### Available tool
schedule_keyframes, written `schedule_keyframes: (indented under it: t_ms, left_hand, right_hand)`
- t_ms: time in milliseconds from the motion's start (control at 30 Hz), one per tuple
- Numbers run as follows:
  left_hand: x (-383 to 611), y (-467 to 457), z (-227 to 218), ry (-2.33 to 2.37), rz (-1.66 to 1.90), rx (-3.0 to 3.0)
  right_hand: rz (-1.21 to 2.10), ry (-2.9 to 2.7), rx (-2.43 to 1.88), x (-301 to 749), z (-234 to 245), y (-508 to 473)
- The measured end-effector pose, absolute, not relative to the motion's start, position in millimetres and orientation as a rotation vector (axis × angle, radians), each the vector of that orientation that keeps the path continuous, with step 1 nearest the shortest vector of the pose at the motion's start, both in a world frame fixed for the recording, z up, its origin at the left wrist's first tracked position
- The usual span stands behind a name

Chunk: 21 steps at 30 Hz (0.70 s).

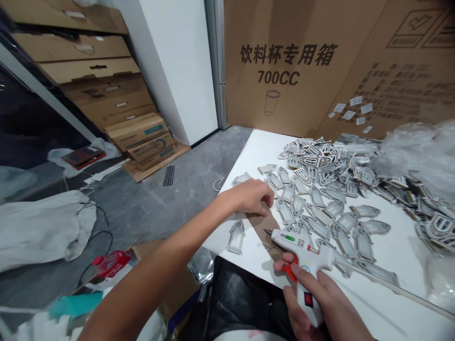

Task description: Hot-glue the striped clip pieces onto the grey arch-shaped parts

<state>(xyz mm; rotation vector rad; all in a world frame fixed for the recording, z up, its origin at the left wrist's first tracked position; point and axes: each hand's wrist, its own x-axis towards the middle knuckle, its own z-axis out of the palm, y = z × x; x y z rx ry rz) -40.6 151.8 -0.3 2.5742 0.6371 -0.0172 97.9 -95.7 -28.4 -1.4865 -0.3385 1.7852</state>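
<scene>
My right hand (334, 303) is wrapped round the handle of a white hot glue gun (313, 255), with fingers at its orange trigger. The gun's dark nozzle points left over a brown cardboard strip (261, 225) on the table. At the strip's far end, my left hand (253, 195) is closed, fingers curled downward; what they hold, if anything, is hidden. One grey-white arched cutout piece (236, 237) lies alone left of the strip. Many similar pieces (318, 215) are spread out flat to the right of my left hand.
Behind the spread pieces rises a heap of patterned cutouts (313, 156) on the white table (384, 312), beside clear plastic bags (419, 147). A large cardboard box (280, 28) stands beyond. A pale stick or cord (401, 289) runs right from the gun. Stacked cartons (145, 137) stand at left.
</scene>
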Motion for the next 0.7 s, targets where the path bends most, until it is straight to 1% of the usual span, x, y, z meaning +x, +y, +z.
schedule_keyframes:
  t_ms: [333, 500, 700]
  left_hand:
    - [-39, 144, 4, 0.653, -0.056, 2.649]
    - [-41, 141, 4, 0.664, -0.035, 2.671]
    - [-44, 134, 3, 0.705, 0.005, 2.714]
  right_hand:
    - [1.714, -0.333, -1.616, 109, -15, -93]
    - [1.778, -0.292, -1.665, 109, -15, -93]
    - [1.574, -0.307, -1.436, 105, -11, -95]
